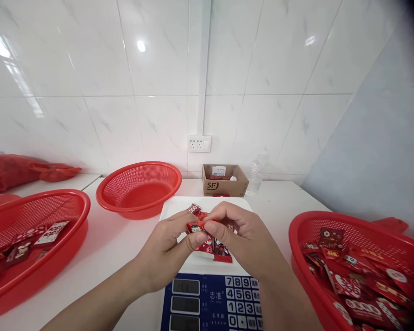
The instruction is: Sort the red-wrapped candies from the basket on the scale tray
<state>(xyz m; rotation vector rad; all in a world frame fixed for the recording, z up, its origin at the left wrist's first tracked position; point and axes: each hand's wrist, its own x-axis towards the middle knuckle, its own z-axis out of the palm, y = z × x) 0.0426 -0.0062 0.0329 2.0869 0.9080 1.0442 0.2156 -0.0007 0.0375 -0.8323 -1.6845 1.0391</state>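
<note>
Pinching a red packet (194, 226) between thumbs and fingertips, left hand (162, 250) and right hand (246, 234) meet over the scale (196, 266)! Loose packets (222, 252) lie beneath; the left basket (77, 236) and right basket (297, 236) hold more, finished or waiting, I can't tell. Table (124, 246) shows along the scale's left edge; farther, the box (224, 188) sits near the table's back edge.

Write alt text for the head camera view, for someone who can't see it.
A left hand and right hand hold a small red packet above a white and blue scale with more packets on it. Red baskets stand on both sides, the nearest two holding packets; behind are a cardboard box, a clear bottle and a tiled wall.
</note>
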